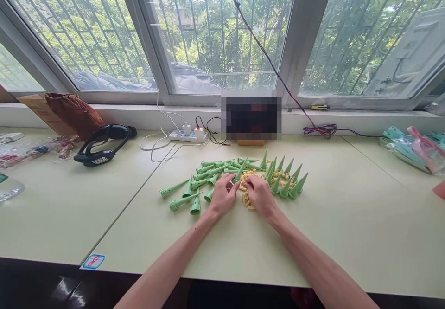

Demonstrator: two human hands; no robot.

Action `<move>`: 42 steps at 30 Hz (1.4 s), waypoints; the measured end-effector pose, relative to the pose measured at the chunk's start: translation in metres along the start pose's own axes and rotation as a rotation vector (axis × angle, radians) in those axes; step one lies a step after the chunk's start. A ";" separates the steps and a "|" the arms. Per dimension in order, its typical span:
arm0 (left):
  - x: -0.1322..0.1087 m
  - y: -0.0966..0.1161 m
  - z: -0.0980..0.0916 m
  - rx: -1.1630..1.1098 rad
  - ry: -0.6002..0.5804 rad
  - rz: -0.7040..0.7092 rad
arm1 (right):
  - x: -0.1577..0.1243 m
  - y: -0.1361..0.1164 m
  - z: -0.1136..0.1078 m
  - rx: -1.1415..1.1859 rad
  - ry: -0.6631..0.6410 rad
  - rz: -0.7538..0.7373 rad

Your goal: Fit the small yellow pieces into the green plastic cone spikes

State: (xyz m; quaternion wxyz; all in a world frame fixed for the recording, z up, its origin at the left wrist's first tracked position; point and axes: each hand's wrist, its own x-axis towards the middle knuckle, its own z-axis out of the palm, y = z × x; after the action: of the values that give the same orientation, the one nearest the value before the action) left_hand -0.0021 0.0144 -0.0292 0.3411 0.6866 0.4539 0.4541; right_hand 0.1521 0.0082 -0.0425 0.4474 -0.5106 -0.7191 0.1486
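Observation:
My left hand [224, 196] is closed at the base of a green plastic cone-shaped spike [241, 170], whose tip points up and slightly right. Close beside it, my right hand [260, 196] has its fingers pinched together over a heap of small yellow pieces [248, 201]. What is in that pinch is too small to make out. Several green spikes [179, 202] lie in a loose pile left of my left hand, some showing hollow, collared ends. To the right of my right hand, several more spikes [285, 188] stand upright with yellow pieces among them.
Behind the pile are a power strip [187, 135] with cables and a pixelated dark screen [253, 119]. A black headset [104, 146] and brown pouch [74, 114] are at left. Bagged pink and teal items [413, 149] lie at right, near part of another person's hand [439, 189].

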 end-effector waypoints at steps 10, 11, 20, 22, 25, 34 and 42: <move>-0.001 0.003 -0.001 -0.011 -0.017 0.026 | 0.001 -0.004 -0.003 0.006 -0.007 0.018; -0.001 0.003 -0.001 -0.012 -0.018 0.025 | 0.001 -0.004 -0.004 0.004 -0.005 0.018; -0.001 0.000 -0.001 -0.025 -0.010 0.031 | 0.002 -0.005 -0.006 -0.001 -0.005 0.028; -0.001 0.001 -0.001 -0.022 -0.008 0.036 | 0.002 -0.006 -0.006 -0.014 0.002 0.026; 0.000 0.001 -0.002 -0.030 -0.016 0.040 | 0.001 -0.007 -0.007 -0.042 0.008 0.030; 0.000 0.003 -0.001 -0.075 -0.022 0.056 | 0.001 -0.007 -0.005 -0.116 0.012 0.060; -0.001 0.003 0.001 -0.062 -0.031 0.047 | 0.001 -0.009 -0.005 -0.097 0.028 0.066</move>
State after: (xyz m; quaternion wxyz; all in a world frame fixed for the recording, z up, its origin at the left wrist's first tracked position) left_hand -0.0007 0.0125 -0.0273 0.3585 0.6932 0.4180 0.4651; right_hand 0.1504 0.0039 -0.0328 0.4270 -0.5570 -0.7020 0.1209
